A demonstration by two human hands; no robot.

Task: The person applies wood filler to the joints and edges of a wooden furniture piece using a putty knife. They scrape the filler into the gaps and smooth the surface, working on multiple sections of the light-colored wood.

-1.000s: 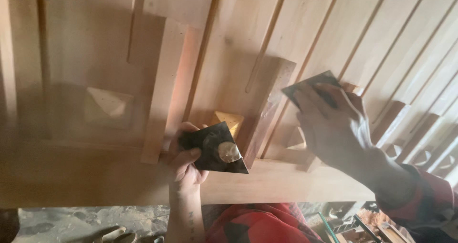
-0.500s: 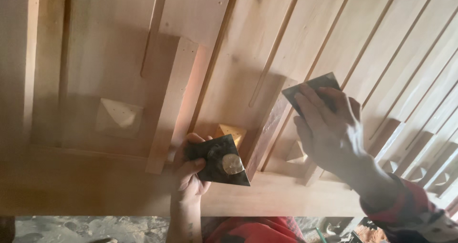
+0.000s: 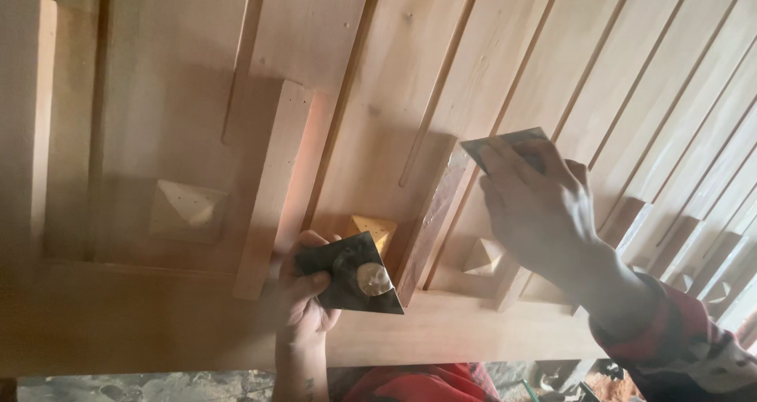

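Dark square plate (image 3: 351, 274): held flat in the left hand (image 3: 306, 303), thumb over its near-left corner, fingers clenched beneath and hidden. A small pale dab of paste or filler (image 3: 372, 279) sits on its upper face; what it is cannot be made out. The plate lies in front of the lower rail of the door, just below a yellowish pyramid stud (image 3: 372, 230), whose lower half it covers.

Thin grey blade or sheet (image 3: 505, 144): grasped in the right hand (image 3: 544, 209), pinched between fingertips and thumb; only its upper edge and one corner show above the knuckles, the rest is hidden. It rests against a raised batten (image 3: 430, 213) of the panel; whether the edge touches the wood cannot be told.

Wooden door panel (image 3: 355, 71): pale unfinished timber, filling nearly the whole view, with long grooved slats running diagonally and further pyramid studs, one at left (image 3: 188, 210), one by the right wrist (image 3: 482, 256). Upper and right parts cut off.

Red checked sleeve (image 3: 678, 347): right forearm, cut off at the corner.

Floor (image 3: 118, 388): narrow grey strip below the rail, blurred, littered at right with indistinct scraps.
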